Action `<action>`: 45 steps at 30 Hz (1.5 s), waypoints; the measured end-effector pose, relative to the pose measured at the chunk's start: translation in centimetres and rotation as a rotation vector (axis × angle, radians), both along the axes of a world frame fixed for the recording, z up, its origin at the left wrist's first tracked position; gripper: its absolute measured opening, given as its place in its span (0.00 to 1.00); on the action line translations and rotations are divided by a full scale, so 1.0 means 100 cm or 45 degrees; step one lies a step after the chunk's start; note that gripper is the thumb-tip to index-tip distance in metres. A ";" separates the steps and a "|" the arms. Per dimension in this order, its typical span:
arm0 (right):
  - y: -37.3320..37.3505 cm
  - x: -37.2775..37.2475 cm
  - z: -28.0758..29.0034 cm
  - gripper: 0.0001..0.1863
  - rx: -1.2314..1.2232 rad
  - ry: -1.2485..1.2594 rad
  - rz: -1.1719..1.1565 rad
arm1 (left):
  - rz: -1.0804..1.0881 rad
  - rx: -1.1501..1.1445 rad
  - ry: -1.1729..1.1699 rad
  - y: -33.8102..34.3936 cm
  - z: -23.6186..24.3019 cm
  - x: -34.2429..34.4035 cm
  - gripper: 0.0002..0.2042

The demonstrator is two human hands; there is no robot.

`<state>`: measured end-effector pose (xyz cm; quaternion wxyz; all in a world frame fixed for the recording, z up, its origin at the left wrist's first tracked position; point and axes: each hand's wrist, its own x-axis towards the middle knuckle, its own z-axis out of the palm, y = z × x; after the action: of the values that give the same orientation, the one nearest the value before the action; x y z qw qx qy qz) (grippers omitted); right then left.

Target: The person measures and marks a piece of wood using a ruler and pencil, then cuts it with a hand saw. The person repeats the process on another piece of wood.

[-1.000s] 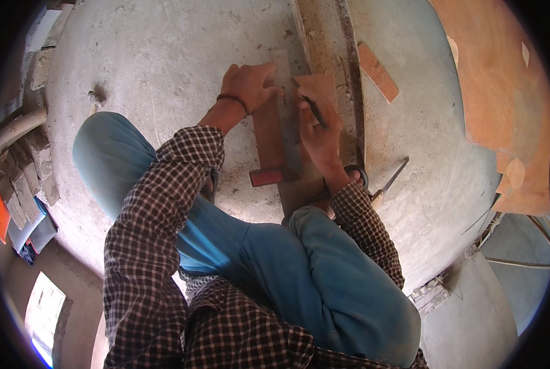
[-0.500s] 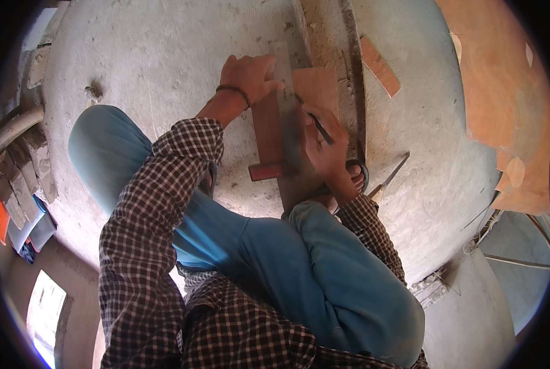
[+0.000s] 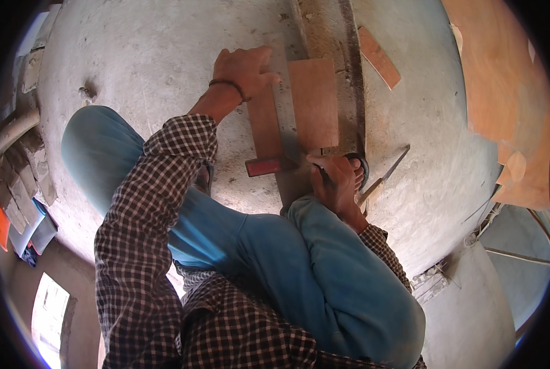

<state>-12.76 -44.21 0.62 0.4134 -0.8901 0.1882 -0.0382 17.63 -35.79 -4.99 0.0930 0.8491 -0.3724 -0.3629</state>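
A small rectangular piece of plywood [image 3: 315,101] lies on a wooden plank in front of me. Across it rests a try square, its metal blade [image 3: 285,101] pointing away and its red-faced stock [image 3: 265,166] at the near end. My left hand [image 3: 244,71] grips the far part of the blade, thumb on the metal and fingers curled at the edge. Near the stock, beside my foot, my right hand [image 3: 336,178] is closed around a dark pen [image 3: 325,176], mostly hidden by the fingers.
To the right, a thin blade tool with a light handle [image 3: 373,189] lies on the concrete floor [image 3: 435,160]. A narrow wood offcut [image 3: 379,58] is farther off. Large plywood sheets [image 3: 502,80] are at the far right, and stacked wood pieces [image 3: 19,175] at the left.
My right hand has come down along the blade toward me, uncovering more of the plywood. My left hand stays on the try square, shifted slightly within the view.
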 end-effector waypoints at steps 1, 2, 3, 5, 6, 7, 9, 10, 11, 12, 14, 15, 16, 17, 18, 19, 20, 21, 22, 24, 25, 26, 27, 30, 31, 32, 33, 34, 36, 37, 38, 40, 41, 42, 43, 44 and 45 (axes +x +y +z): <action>0.001 -0.002 0.001 0.10 0.009 0.013 -0.005 | 0.002 0.008 0.001 0.001 -0.001 0.001 0.19; 0.002 -0.004 0.001 0.09 0.006 0.012 0.007 | 0.006 -0.002 -0.007 0.002 -0.001 0.001 0.19; 0.002 -0.007 -0.002 0.08 0.004 0.009 0.020 | 0.010 -0.010 -0.017 0.004 -0.002 0.001 0.19; 0.000 -0.011 -0.002 0.05 -0.003 -0.059 -0.017 | 0.035 -0.004 0.004 0.006 -0.004 0.001 0.19; -0.004 -0.013 0.000 0.06 -0.018 -0.120 -0.071 | 0.051 0.003 0.038 0.003 -0.005 0.002 0.19; -0.008 -0.016 0.003 0.09 -0.032 -0.181 -0.125 | 0.066 0.010 0.073 0.001 -0.006 0.002 0.20; -0.016 -0.025 0.004 0.15 0.114 0.147 -0.395 | 0.156 -0.055 0.138 0.001 -0.008 0.000 0.19; -0.018 -0.028 0.004 0.18 0.190 0.309 -0.533 | 0.197 -0.087 0.170 0.001 -0.010 -0.001 0.19; -0.021 -0.028 0.001 0.20 0.095 0.402 -0.545 | 0.302 -0.175 0.273 0.001 -0.016 -0.003 0.20; -0.026 -0.015 0.000 0.22 0.002 0.496 -0.558 | 0.405 -0.261 0.377 0.003 -0.025 -0.005 0.20; -0.026 0.009 -0.018 0.23 -0.083 0.478 -0.571 | 0.593 -0.374 0.468 0.023 -0.047 -0.007 0.21; -0.029 0.017 -0.023 0.23 -0.123 0.390 -0.607 | 0.649 -0.438 0.500 0.022 -0.054 -0.009 0.21; -0.032 0.022 -0.027 0.22 -0.162 0.301 -0.640 | 0.707 -0.500 0.530 0.022 -0.060 -0.010 0.21; -0.034 0.025 -0.031 0.22 -0.153 0.294 -0.621 | 0.807 -0.500 0.530 0.025 -0.065 -0.011 0.21; -0.037 0.025 -0.037 0.21 -0.151 0.288 -0.608 | 0.900 -0.505 0.535 0.023 -0.063 -0.012 0.20; -0.039 0.025 -0.042 0.21 -0.146 0.280 -0.593 | 0.995 -0.509 0.536 0.022 -0.060 -0.013 0.20; -0.040 0.025 -0.047 0.21 -0.155 0.325 -0.571 | 0.983 -0.554 0.458 0.023 -0.056 -0.015 0.19; -0.040 0.026 -0.050 0.21 -0.163 0.369 -0.548 | 0.971 -0.598 0.378 0.028 -0.054 -0.017 0.18; -0.040 0.027 -0.052 0.21 -0.168 0.412 -0.525 | 0.959 -0.642 0.296 0.032 -0.053 -0.018 0.18; -0.045 0.027 -0.053 0.20 0.009 0.573 -0.470 | 0.930 -0.723 0.221 0.039 -0.050 -0.017 0.16; -0.047 0.026 -0.053 0.19 0.098 0.655 -0.441 | 0.915 -0.763 0.186 0.041 -0.048 -0.017 0.15; -0.047 0.025 -0.052 0.19 0.107 0.595 -0.512 | 0.936 -0.811 0.224 0.044 -0.047 -0.018 0.14; -0.045 0.024 -0.050 0.18 0.116 0.537 -0.581 | 0.960 -0.857 0.262 0.046 -0.042 -0.018 0.14; -0.052 0.014 -0.056 0.20 0.138 0.423 -0.743 | 1.011 -0.763 0.444 0.052 -0.035 -0.016 0.14; -0.057 0.010 -0.059 0.21 0.143 0.390 -0.789 | 1.022 -0.696 0.513 0.054 -0.034 -0.013 0.14; -0.061 0.006 -0.061 0.20 0.117 0.377 -0.791 | 1.043 -0.763 0.637 0.054 -0.037 -0.012 0.14; -0.065 0.007 -0.059 0.19 0.093 0.366 -0.788 | 1.067 -0.826 0.759 0.054 -0.038 -0.012 0.13; -0.069 0.008 -0.057 0.19 0.068 0.355 -0.786 | 1.087 -0.889 0.885 0.054 -0.040 -0.012 0.13; -0.078 0.004 -0.055 0.18 -0.038 0.455 -0.776 | 1.131 -0.803 0.942 0.047 -0.035 -0.018 0.12; -0.081 0.003 -0.052 0.18 -0.090 0.507 -0.773 | 1.151 -0.758 0.972 0.042 -0.028 -0.023 0.11; -0.082 0.002 -0.050 0.18 -0.152 0.457 -0.807 | 1.221 -0.787 0.918 0.033 -0.022 -0.028 0.12; -0.075 0.012 -0.041 0.19 -0.251 0.344 -0.856 | 1.372 -0.842 0.774 0.025 -0.014 -0.033 0.13; -0.073 0.016 -0.036 0.18 -0.180 0.344 -0.892 | 1.336 -0.816 0.682 0.027 -0.017 -0.028 0.14; -0.071 0.020 -0.028 0.18 -0.112 0.344 -0.927 | 1.301 -0.792 0.593 0.035 -0.024 -0.020 0.14; -0.070 0.020 -0.023 0.18 -0.053 0.350 -0.973 | 1.256 -0.768 0.520 0.040 -0.035 -0.015 0.14; -0.069 0.020 -0.023 0.16 0.086 0.301 -0.984 | 1.232 -0.776 0.422 0.042 -0.047 -0.008 0.15; -0.063 0.021 -0.027 0.14 0.241 0.248 -0.985 | 1.208 -0.776 0.309 0.049 -0.061 0.001 0.15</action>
<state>-10.64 -50.53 -2.09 0.4288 -0.7111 0.5500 -0.0891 17.76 -30.93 -11.09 0.5280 0.8104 -0.0251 -0.2527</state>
